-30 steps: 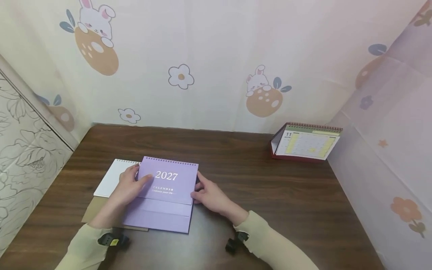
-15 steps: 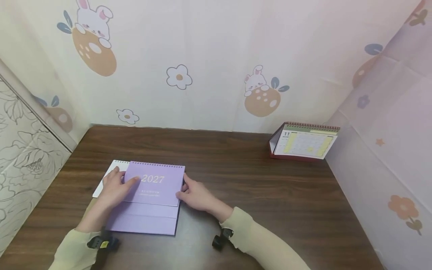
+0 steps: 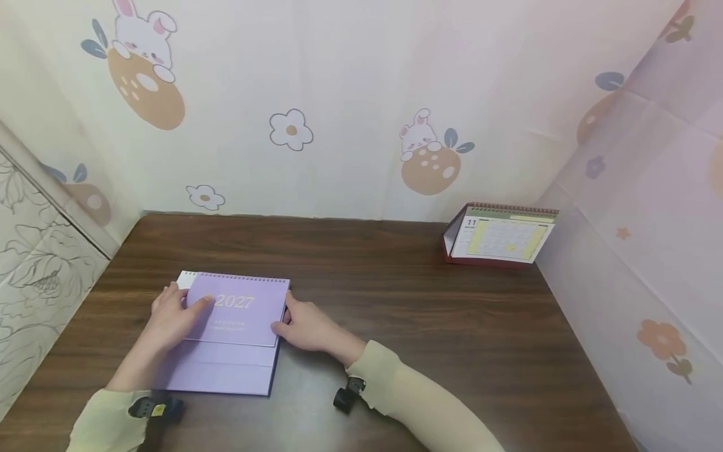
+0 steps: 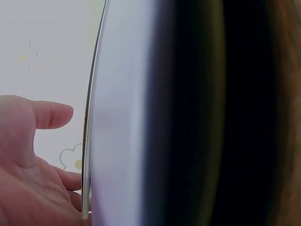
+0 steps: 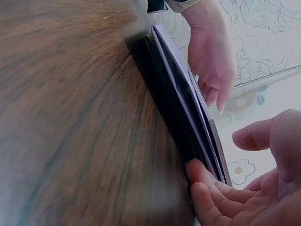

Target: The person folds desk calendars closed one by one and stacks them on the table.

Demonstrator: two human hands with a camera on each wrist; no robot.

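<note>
My sleeves: pale sleeves, the left (image 3: 107, 422) at the lower left of the frame, the right (image 3: 429, 405) at the lower middle; a black wrist camera (image 3: 347, 395) shows at the right cuff.
My left hand: my left hand (image 3: 171, 318) touches the left edge of the purple calendar, fingers spread loosely, thumb reaching over the cover without gripping.
My right hand: my right hand (image 3: 309, 326) has its fingers against the calendar's right edge, slightly bent; in the right wrist view my thumb stands apart from the cover, so I pinch nothing.
2027 calendar: the purple calendar (image 3: 234, 321) lies left of centre in the lower half, between my hands, spiral edge at the top.
White calendar: a corner of the white calendar (image 3: 185, 280) peeks out beneath its upper left.
Tabletop: dark wood-grained tabletop (image 3: 446, 339) under everything.
Page 11: a red-based calendar (image 3: 504, 237) stands tent-like at right, beyond centre.
Backdrop: rabbit-and-flower curtain (image 3: 350, 81) across the top.
</note>
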